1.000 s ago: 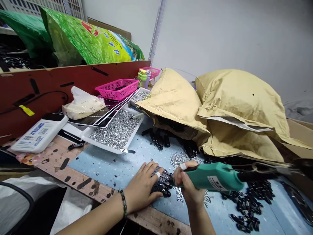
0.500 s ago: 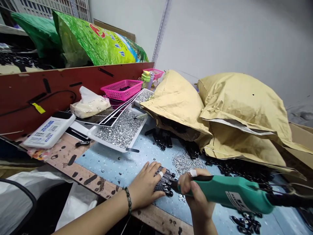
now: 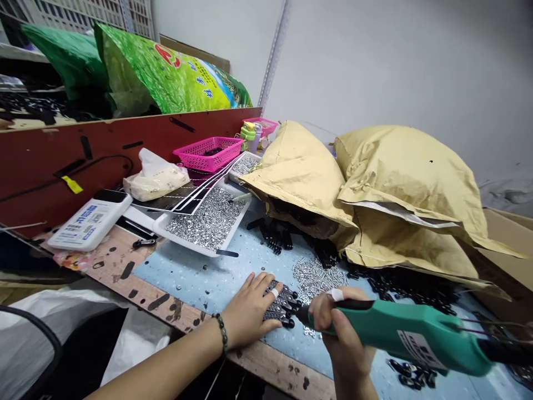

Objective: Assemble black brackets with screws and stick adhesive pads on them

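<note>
My left hand (image 3: 249,309) lies flat with fingers spread, pressing down a row of black plastic parts (image 3: 283,304) on the blue mat (image 3: 200,275). A white tape band wraps one finger. My right hand (image 3: 342,336) is closed round a green electric screwdriver (image 3: 400,334); its tip meets the black parts just right of my left fingers. A heap of small silver screws (image 3: 317,274) lies directly behind the tool's tip. A few loose screws sit under the tip.
A white tray of silver nuts (image 3: 207,220) stands at the left back. Behind it are a pink basket (image 3: 209,151), a white calculator (image 3: 89,220) and a red board (image 3: 62,161). Tan paper sacks (image 3: 387,189) spill black parts (image 3: 277,236). More black parts (image 3: 412,375) lie at the right.
The view has shifted slightly; the screwdriver's tip has stayed on the black parts while its body swung lower and further right. My left hand has stayed flat on the parts.
</note>
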`<state>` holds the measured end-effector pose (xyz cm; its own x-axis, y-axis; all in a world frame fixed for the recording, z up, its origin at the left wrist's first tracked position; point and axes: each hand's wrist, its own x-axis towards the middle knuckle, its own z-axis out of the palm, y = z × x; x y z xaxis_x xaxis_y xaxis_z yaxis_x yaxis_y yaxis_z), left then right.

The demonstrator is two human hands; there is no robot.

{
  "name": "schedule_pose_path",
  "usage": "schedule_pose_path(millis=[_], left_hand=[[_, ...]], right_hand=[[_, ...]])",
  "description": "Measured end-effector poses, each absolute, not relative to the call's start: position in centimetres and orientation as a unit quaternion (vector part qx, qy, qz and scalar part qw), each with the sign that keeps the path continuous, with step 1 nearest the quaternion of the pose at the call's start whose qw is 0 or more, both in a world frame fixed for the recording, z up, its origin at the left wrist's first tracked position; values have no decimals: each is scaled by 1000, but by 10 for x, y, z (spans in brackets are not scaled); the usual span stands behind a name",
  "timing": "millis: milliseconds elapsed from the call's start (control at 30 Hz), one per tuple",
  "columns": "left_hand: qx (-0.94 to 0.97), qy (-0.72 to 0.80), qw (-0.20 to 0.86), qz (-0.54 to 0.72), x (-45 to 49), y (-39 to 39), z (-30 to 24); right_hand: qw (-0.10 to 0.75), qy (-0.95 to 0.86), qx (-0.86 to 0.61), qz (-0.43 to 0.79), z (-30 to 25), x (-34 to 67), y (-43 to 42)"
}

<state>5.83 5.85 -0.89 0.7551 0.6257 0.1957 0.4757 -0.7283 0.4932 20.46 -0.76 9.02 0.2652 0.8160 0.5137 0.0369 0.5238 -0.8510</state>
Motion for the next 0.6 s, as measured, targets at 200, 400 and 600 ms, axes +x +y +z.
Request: schedule_pose_path(millis=[200,400,600], left_hand=[[915,303,208,169,58,59,-9],[911,309,213,173,59,59,-8],[911,311,232,141,59,59,-3]], right_hand=[[664,-525,-420,326,80,206,-6],[659,-468,-445,385,68,190,3],[730,-474,-412,271,90,210,-28]])
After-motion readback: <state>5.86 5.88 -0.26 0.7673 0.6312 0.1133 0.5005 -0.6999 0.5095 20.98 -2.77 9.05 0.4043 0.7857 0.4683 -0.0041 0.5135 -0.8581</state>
